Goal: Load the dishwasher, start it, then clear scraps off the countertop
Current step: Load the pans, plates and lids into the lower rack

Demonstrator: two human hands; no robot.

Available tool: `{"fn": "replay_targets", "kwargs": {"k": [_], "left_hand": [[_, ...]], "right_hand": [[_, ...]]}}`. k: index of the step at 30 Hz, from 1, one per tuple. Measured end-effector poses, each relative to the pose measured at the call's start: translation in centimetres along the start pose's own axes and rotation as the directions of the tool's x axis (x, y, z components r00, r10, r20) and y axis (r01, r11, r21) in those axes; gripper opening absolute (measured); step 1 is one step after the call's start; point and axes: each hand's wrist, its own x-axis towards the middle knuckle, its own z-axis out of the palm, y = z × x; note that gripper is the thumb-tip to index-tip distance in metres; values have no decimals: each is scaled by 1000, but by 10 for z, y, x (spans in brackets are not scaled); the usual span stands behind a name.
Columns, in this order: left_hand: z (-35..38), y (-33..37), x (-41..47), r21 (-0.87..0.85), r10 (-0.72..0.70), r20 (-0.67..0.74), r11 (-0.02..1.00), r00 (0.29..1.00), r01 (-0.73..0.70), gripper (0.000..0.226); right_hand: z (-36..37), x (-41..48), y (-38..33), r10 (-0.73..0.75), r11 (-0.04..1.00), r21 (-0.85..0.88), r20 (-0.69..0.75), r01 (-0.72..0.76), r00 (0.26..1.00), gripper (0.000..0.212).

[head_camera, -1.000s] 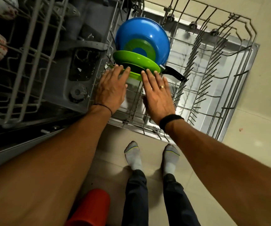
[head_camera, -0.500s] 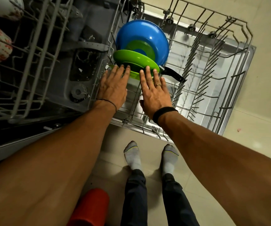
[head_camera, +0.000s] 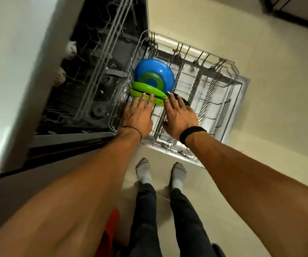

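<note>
Closest in, two bare forearms reach down and forward over dark trouser legs and a pair of grey socks (head_camera: pixel 143 171) planted on the pale tiled floor (head_camera: pixel 260 136), with a red object (head_camera: pixel 110 232) partly hidden under the left arm. Beyond the feet, the lower rack (head_camera: pixel 197 86) stands pulled out over the open dishwasher door (head_camera: pixel 243 84). The left hand (head_camera: pixel 137 117), a thin dark cord at its wrist, lies flat over the rack's near left part, fingers straight and slightly spread, their tips touching the rim of the nearer of two green plates (head_camera: pixel 145 92). The right hand (head_camera: pixel 180 117), wearing a black wristband (head_camera: pixel 192 133) and a ring (head_camera: pixel 183 106), is likewise flat with straight fingers, which reach the plates' right end just beside a black pan handle (head_camera: pixel 183 101); neither hand curls round anything. The plates stand on edge, tilted, in the rack's far left corner, and just behind them a blue bowl (head_camera: pixel 154 75) leans on its side with a green and blue ring pattern showing. Further left, the upper rack (head_camera: pixel 101 43) juts out of the dark tub, holding blurred pale crockery. A white countertop (head_camera: pixel 19 52) lies at the far left.
</note>
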Motion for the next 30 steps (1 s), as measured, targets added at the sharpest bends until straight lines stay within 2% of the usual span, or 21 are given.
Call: {"fn": "replay_targets", "kwargs": {"k": [6,13,17,23,30], "left_hand": [[-107,39,-96,-50,-34,9,998,999,34,82],[-205,62,-189,-80,-87,-214,994,973,71,74],[-241,66,-224,-96,-116,-363,992,924,87,71],[-258,51,-266,-158,-210,-458,976,864,153,68],[-256,-23,-340,-285,-438,-541,899,718,333,64]], "right_hand": [[-104,-106,1,15,999,50,-71,-11,997,77],[-200,-209,-6,-50,997,43,-265,64,963,72],[-232,-240,-15,-118,991,9,-366,130,923,69],[-255,-258,-46,-234,971,-59,-444,232,865,68],[-275,-267,-139,-452,889,-161,-454,428,768,68]]}}
